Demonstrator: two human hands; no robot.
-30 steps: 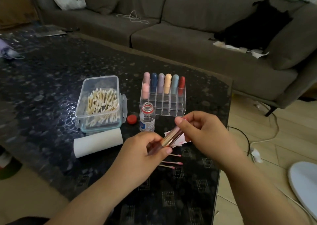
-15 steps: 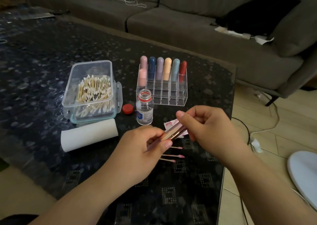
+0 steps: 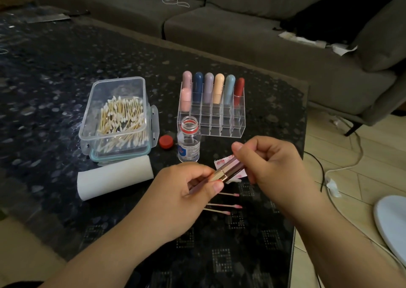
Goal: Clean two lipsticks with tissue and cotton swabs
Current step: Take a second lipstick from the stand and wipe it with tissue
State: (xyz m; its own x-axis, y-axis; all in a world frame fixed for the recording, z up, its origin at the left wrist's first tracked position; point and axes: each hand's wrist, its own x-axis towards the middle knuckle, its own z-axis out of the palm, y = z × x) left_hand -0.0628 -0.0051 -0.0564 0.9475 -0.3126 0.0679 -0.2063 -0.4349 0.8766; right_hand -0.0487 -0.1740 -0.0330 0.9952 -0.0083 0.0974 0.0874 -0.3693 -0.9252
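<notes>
The left hand (image 3: 189, 191) pinches the lower end of a lipstick (image 3: 226, 171) between thumb and curled fingers, and the right hand (image 3: 270, 162) grips its upper end, with the fingers curled around the cap part. The lipstick is held in the air above the surface (image 3: 55, 68), between the two hands. Its long axis goes diagonally, from lower left near the person to upper right, farther away. It has a gold band in the middle and a dark mauve, shiny body on both sides of it.

Just under the hands lie three used cotton swabs (image 3: 228, 206) with pink tips, and a tissue (image 3: 222, 162) with red marks. Behind them stands an open small bottle (image 3: 189, 142), with its red cap (image 3: 165, 141) beside it. To the left are a white tissue roll (image 3: 114, 176) and a clear box of cotton swabs (image 3: 119, 120). Farther back, a clear organizer (image 3: 222, 123) holds seven coloured lipsticks upright.
</notes>
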